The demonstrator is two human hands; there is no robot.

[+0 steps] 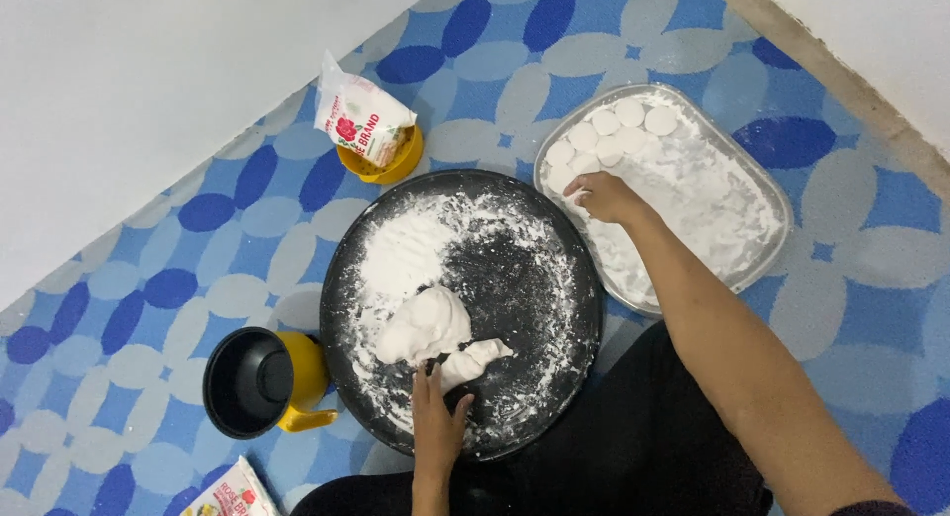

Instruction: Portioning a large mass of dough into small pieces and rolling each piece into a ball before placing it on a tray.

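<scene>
Left hand (436,417) resting open, fingertips touching white dough lump (427,328) on floured black round tray (554,377) – lump lying left of centre, bare room toward right rim. Right hand (604,196) reaching over rim of metal tray (772,194), fingers curled beside dough discs (614,128) – grip hard to make out. Flour bag (230,493) being cut off by bottom edge.
</scene>
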